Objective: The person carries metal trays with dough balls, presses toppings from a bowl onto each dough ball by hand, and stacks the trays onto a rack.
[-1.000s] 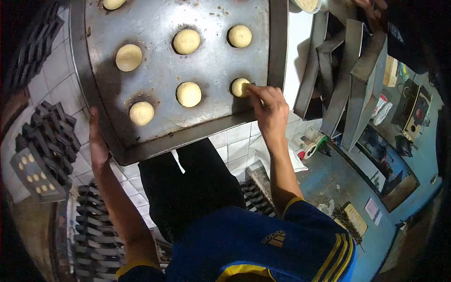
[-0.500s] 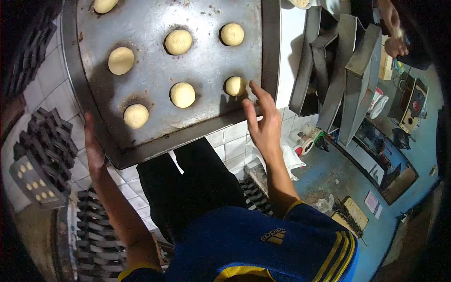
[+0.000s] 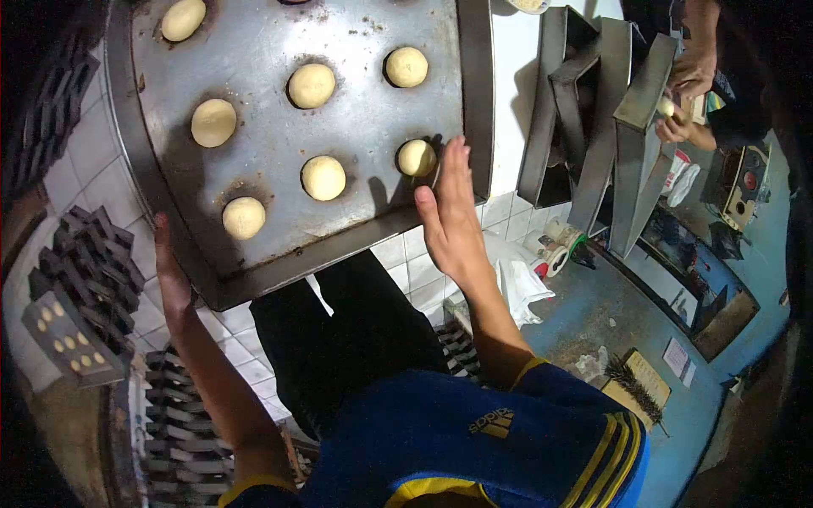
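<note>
Two hands are at the metal tray (image 3: 313,261), which fills the upper part of my feed. Working from the left, I have the left hand (image 3: 175,275) grasping the tray at its near left corner; whatever fingers are underneath, I can't see. I judge the metal stiff and fairly heavy, best held by the raised rim at well-spread points. The floor may be slick, so the dough balls (image 3: 323,178) could slide or roll if it tips; they look soft and easily dented, wanting a light touch from the sides. Over at the near right corner, the right hand (image 3: 455,224) is released, fingers extended just beside the closest ball; whether it touches the rim, I can't tell.

For looks, the tray's left wall is dark and worn. Its grey floor carries brown specks and dark stains, with a bright glare toward the upper middle. Seven pale yellow balls show whole, well apart: the left ones include an oval at the top, the middle and right ones are rounder.
</note>
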### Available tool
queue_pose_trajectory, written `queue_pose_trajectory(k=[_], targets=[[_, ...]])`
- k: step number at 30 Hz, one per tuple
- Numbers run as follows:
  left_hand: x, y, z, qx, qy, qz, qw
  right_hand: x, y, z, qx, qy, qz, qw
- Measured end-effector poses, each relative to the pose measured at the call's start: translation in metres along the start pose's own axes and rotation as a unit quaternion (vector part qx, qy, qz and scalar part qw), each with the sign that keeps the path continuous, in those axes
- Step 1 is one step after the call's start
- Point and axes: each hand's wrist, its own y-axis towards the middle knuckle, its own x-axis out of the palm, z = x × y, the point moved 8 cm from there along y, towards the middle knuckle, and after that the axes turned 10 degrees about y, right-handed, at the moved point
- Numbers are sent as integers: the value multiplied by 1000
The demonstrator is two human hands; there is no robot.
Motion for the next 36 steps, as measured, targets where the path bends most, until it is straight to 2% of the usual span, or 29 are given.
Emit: queue_pose_trajectory(k=[3,6,7,9,10,12,13,18,19,21,22,24,26,27,28,30,32,35,36], targets=[[12,-3,0,-37,-57,-36,997,5,14,-14,-77,-147,10,986],[10,-6,7,-29,-37,-36,998,34,18,-12,-58,-163,-38,984],[8,-5,2,-28,-39,-32,998,32,20,-11,-57,-161,-36,985],[1,2,-8,-21,-38,-31,999,23,24,0,15,-35,-74,996],[-2,8,-14,-15,-58,-43,997,14,21,-1,16,-33,-68,997],[2,9,-2,-2,-78,-57,995,-23,16,-9,-16,109,69,992],[6,6,-2,-13,-67,-71,995,-38,12,-16,-50,128,114,984],[18,-5,11,-49,-14,-106,993,-80,1,4,-75,196,235,949],[6,9,-16,-5,-8,-116,993,-84,-5,11,-78,198,239,947],[-29,44,-72,162,14,-145,976,-96,-10,17,-103,196,269,937],[-38,46,-90,204,14,-161,965,-105,-10,11,-104,186,271,939],[-49,30,-83,156,70,-108,979,-124,-17,-10,-98,156,262,947],[-65,2,-89,138,57,-100,984,-134,-18,-30,-143,152,251,945],[-74,-14,-92,131,37,-98,986,-140,-22,-43,-107,95,251,957],[-87,-30,-98,124,16,-92,988,-139,-16,-35,-138,201,251,937],[-120,-68,-109,103,-21,-53,993,-142,-13,-49,-153,181,207,949],[-149,-115,-112,62,-12,23,998,-139,-3,-87,-232,151,169,946],[-190,-185,-104,67,-160,79,982,-117,15,-146,-281,153,135,938],[-209,-203,-122,21,-231,132,964,-104,16,-172,-290,154,128,936]])
